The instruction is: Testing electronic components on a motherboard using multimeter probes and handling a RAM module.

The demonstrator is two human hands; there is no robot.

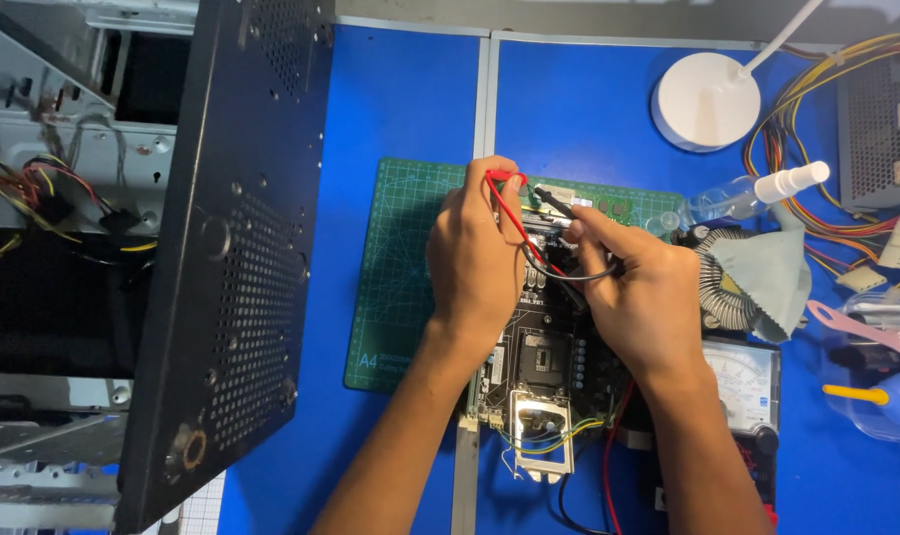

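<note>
Nearest the viewer, both forearms come up from the bottom edge over a blue surface (390, 129). Between them lies a motherboard (544, 362) with its metal socket bracket (541, 433) flipped open at the near end and thin yellow wires trailing beside it. Just right of the board sits an analogue multimeter (745, 381) with a white dial face; red and black leads run from its side toward the hands. The left hand (476, 260) rests over the board's far-left part, fingers closed around a red probe (509, 203) whose wire loops over the fingertips. The right hand (640, 297) sits over the board's right side, fingers pinched on a black probe (557, 203) angled up and left, its tip close to the red one at the board's far edge. The board lies on a green cutting mat (402, 267) that extends left of the hands. At far left stands an opened computer case (222, 258), its dark perforated panel tilted toward the viewer, with loose cables inside. Right of the hands: a finned heatsink (719, 289) partly covered by a grey cloth (767, 272), a small spray bottle (752, 195) lying on its side. Farther back, a white lamp base (705, 101) and a power supply (881, 119) with yellow and red cable bundles.
</note>
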